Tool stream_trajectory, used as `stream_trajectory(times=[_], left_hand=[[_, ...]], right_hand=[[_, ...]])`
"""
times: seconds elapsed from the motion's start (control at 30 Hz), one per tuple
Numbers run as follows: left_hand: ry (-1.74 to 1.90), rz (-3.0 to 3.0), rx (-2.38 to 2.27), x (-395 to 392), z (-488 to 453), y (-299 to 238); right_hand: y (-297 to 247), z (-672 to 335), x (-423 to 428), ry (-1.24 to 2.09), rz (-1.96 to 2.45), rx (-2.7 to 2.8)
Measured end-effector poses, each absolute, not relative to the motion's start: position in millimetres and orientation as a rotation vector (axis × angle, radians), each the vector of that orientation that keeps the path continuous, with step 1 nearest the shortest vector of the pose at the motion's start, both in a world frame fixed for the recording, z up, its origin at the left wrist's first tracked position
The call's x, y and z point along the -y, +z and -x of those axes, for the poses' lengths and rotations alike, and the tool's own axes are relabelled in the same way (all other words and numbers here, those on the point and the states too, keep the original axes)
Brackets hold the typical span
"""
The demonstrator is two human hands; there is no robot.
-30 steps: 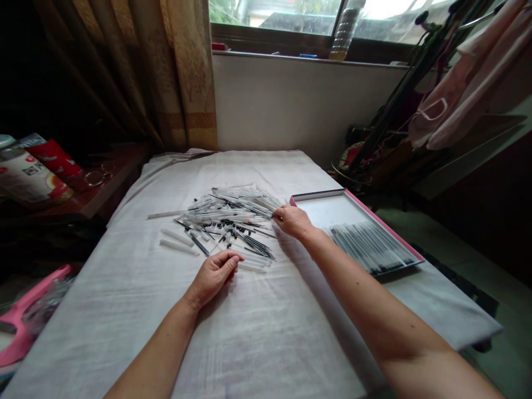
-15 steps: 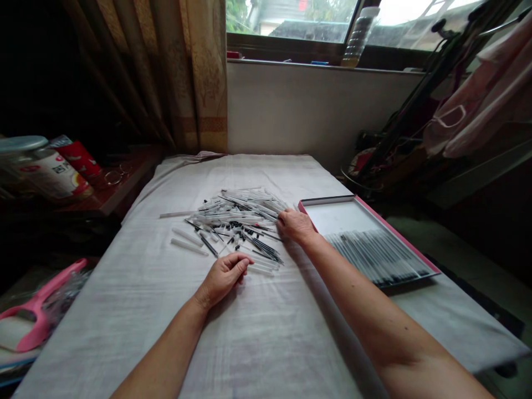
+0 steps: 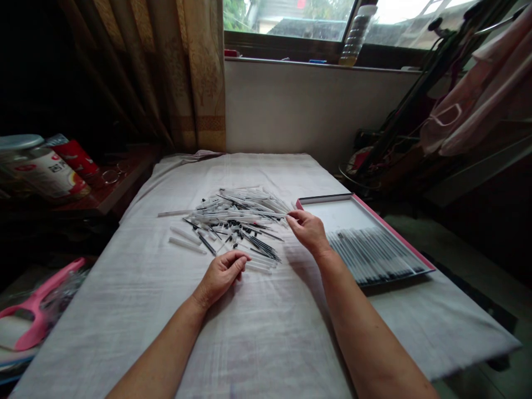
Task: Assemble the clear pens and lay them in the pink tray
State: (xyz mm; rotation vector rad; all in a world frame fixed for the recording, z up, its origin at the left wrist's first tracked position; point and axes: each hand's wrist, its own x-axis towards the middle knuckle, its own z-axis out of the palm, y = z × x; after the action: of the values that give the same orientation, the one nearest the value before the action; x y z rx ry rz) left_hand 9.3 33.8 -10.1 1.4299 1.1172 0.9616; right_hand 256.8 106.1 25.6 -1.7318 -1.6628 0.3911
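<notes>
A heap of clear pen barrels, black refills and small black caps (image 3: 236,219) lies in the middle of a table covered with white cloth (image 3: 257,332). My right hand (image 3: 308,231) hovers at the heap's right edge, fingers pinched on a clear pen barrel (image 3: 266,213) that sticks out to the left. My left hand (image 3: 220,277) rests on the cloth just below the heap, fingers curled loosely; I cannot make out anything inside them. To the right sits a pink-rimmed tray (image 3: 374,213) with a row of assembled pens (image 3: 374,252) in its near half.
A side table at the left carries jars (image 3: 39,166), a red packet (image 3: 77,158) and a wire ring. A pink tool (image 3: 39,310) lies at the lower left. Curtain, windowsill with a bottle (image 3: 355,36), and hanging clothes at the right.
My right hand has lifted off the heap and drawn back toward me with a clear barrel pinched in its fingers. The left hand has stayed in place.
</notes>
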Motion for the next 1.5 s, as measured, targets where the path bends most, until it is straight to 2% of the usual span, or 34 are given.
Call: stream_trajectory(times=[0.13, 0.2, 0.4, 0.5, 0.73, 0.83, 1.0, 1.13, 1.33, 1.5], left_hand=[[1.389, -1.866, -1.336, -34, -9, -11], [1.486, -2.085, -1.390, -35, -9, -11], [1.230, -2.390, -1.431, -34, -8, -16], [1.148, -2.367, -1.490, -35, -8, -19], [1.193, -2.153, -1.566, -39, -5, -18], [1.196, -2.090, -1.585, -39, -5, -19], [1.173, -1.997, -1.631, -37, -7, -20], [1.186, -2.048, -1.557, -36, -9, -17], [1.160, -2.068, -1.508, -33, -11, -15], [1.155, -2.054, -1.509, -33, -11, -16]], right_hand=[[18, -250, -83, 0.850, 1.352, 1.462], [18, -240, -74, 1.014, 1.258, 1.509], [18, -226, -67, 1.213, 1.121, 1.591], [13, -235, -74, 1.079, 1.166, 1.658], [19, -237, -89, 0.262, 1.852, 2.205], [27, -227, -96, 0.128, 1.958, 2.433], [40, -230, -100, 0.131, 1.936, 2.627], [49, -243, -89, 0.390, 1.805, 2.520], [46, -224, -65, 1.060, 1.211, 1.448], [43, -194, -54, 1.231, 1.045, 1.187]])
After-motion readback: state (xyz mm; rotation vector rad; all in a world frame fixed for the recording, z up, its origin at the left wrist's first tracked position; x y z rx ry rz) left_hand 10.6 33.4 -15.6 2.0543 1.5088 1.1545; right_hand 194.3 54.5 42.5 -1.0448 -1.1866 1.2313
